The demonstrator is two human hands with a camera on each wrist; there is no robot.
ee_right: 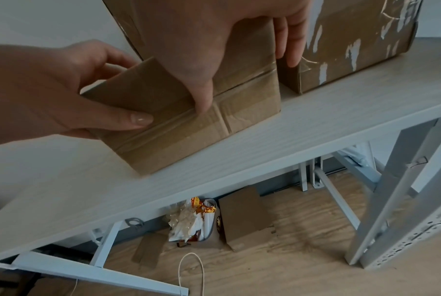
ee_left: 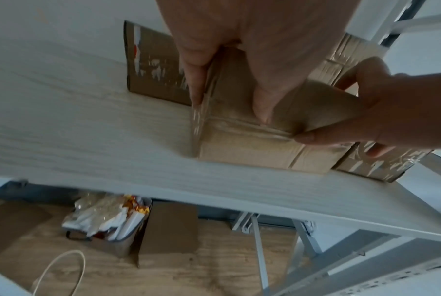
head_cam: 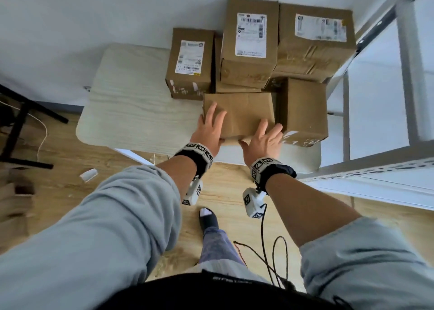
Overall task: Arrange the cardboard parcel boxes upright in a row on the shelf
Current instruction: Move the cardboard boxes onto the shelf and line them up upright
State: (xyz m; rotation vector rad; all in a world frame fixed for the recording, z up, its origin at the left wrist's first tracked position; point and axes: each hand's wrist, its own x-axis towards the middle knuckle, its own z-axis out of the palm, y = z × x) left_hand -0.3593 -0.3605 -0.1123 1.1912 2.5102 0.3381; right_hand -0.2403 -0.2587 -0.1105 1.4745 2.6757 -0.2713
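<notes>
1. Both hands are on the front box [head_cam: 239,114], which sits on the pale wooden shelf [head_cam: 131,107] near its front edge.
2. The left hand [head_cam: 209,131] clasps the box's left end – fingers on top, thumb on the taped front face.
3. The right hand [head_cam: 264,140] clasps the right end – its fingers reach into the gap beside the neighbouring box [head_cam: 304,112].
4. Three labelled boxes [head_cam: 250,41] stand behind, against the wall.

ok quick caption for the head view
Both hands grip a plain cardboard box on the shelf.
</notes>
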